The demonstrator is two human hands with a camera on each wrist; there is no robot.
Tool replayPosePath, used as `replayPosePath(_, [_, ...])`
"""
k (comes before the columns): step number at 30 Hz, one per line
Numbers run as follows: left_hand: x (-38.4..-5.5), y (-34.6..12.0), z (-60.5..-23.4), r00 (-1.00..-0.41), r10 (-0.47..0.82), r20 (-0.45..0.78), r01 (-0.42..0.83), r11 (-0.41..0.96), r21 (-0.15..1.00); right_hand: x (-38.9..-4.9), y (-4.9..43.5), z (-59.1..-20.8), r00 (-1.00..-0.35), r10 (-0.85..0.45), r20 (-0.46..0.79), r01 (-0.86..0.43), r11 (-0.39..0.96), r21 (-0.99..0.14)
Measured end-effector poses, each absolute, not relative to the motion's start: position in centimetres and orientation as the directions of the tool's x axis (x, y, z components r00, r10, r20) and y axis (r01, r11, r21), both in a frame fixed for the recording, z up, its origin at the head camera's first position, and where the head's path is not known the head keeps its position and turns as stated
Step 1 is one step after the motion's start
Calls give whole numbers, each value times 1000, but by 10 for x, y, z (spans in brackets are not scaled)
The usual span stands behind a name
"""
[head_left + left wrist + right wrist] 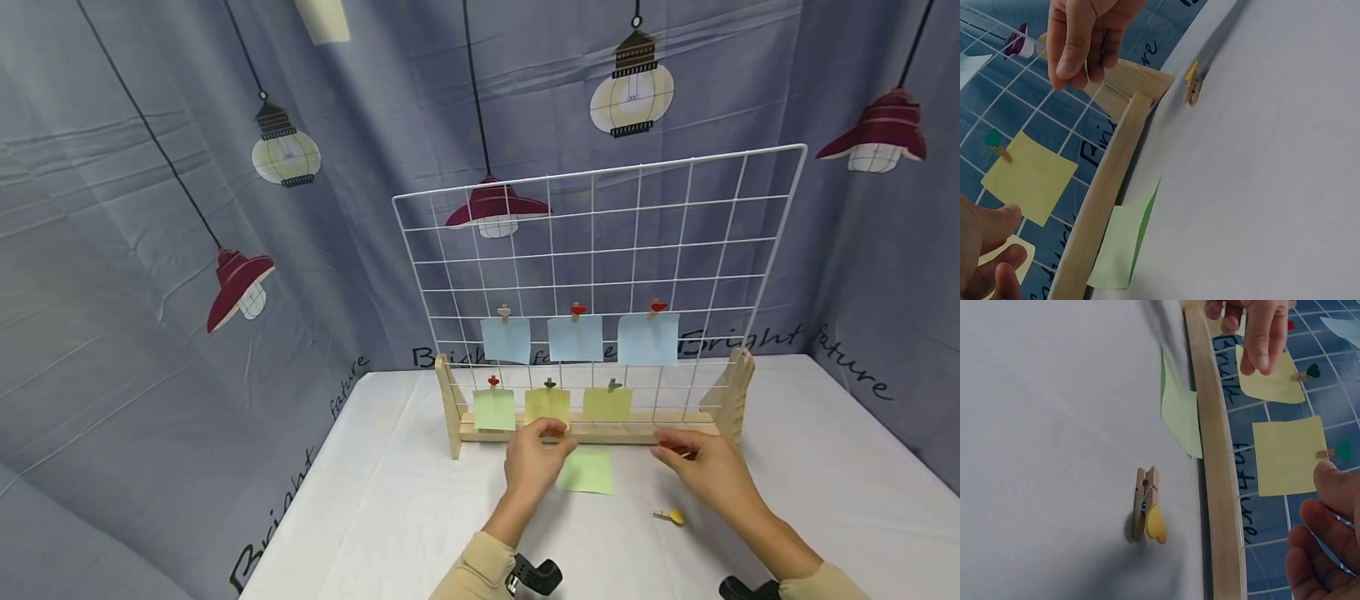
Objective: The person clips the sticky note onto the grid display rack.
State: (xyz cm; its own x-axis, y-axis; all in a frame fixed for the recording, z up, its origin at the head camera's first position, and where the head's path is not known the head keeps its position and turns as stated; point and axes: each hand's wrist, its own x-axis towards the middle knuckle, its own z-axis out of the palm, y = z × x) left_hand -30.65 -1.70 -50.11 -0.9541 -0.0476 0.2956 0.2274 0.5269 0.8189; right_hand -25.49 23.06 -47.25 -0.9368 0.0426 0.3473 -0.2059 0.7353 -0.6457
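My left hand (534,462) hovers in front of the middle lower yellow sticky note (547,403), its thumb and fingers apart with nothing between them. Off to the right, my right hand (705,468) hangs by the stand's wooden base with loosely bent fingers, and it holds nothing. In the right wrist view, its thumb overlaps the corner of the right yellow note (1288,456), which a clothespin with a green heart (1342,450) clips to the wire. A loose green sticky note (588,472) lies before the base. Between the forearms rests a wooden clothespin with a yellow heart (1155,522).
The white wire grid (592,208) stands upright in a wooden stand (448,408). Three blue notes (574,338) hang in its upper row, each clipped by a clothespin. A pale green note (494,410) hangs lower left. Grey-blue curtains surround the white table (390,500).
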Motion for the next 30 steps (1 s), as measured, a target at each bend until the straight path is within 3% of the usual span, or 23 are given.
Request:
replayPosePath(17, [-313,-19,-526,-974,-36,225,156,612,775,-246,241,-496,-942,21,335,-210,741,-638])
replayPosePath(30, [-318,-15,-534,-977,-9,212,148,688,711,-239,245,-503,-977,11,211,-128,762,-635])
